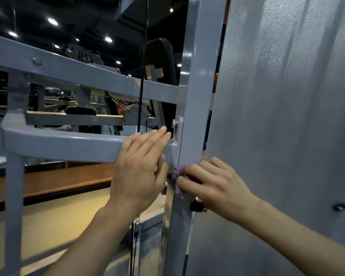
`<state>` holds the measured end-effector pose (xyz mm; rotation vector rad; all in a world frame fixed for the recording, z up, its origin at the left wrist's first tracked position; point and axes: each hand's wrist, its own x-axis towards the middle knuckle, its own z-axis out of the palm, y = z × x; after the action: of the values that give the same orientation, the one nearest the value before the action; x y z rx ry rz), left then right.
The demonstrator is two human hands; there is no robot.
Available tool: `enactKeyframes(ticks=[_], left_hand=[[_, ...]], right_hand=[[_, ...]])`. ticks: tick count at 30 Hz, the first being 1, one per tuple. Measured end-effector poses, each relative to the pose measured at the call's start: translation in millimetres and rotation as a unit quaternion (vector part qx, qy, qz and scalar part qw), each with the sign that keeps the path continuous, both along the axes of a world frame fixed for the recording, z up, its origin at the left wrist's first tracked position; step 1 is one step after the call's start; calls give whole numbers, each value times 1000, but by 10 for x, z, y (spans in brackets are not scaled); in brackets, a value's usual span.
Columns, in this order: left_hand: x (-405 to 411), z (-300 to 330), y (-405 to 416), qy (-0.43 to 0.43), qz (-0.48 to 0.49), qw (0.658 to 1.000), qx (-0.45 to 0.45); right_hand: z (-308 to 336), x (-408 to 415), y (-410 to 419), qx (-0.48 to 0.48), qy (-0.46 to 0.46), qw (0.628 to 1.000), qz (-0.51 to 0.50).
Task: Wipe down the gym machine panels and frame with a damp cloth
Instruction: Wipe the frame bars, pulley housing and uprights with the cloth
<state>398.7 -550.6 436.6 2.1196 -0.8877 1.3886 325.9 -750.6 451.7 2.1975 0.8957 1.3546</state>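
Two bare forearms and hands, no sleeves in view
Left hand [139, 166] and right hand [217, 186] wear no gloves, rings or watch; wrists uncovered, nails short and plain, arms bare to the frame's edge

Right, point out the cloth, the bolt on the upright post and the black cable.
cloth [180, 173], head view, on the pinkish bunch under the right hand's fingertips.
bolt [174, 122], head view, on its shiny head.
black cable [142, 76], head view, mid-length above the crossbar.
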Motion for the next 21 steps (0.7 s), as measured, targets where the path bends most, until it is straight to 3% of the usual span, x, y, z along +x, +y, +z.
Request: enactKeyframes(ticks=[2, 6, 9, 13, 16, 21], left_hand=[[1, -5, -2, -2, 8, 1000, 3], [10, -13, -11, -2, 17, 1000, 8], [10, -15, -13, -13, 19, 1000, 4], [28, -23, -20, -36, 9, 999, -7], [39, -33, -25, -47, 9, 999, -14], [54, -31, -23, -42, 5, 999, -14]], right_hand=[[128, 28, -55, -19, -16, 1000, -9], [484, 98, -15, 77, -65, 994, -33], [209, 91, 38, 111, -33, 993, -12], [-500, -3, 0, 30, 58, 998, 2], [-480, 13, -57, -25, 55, 998, -10], [-56, -21, -194, 125, 8, 992, -11]])
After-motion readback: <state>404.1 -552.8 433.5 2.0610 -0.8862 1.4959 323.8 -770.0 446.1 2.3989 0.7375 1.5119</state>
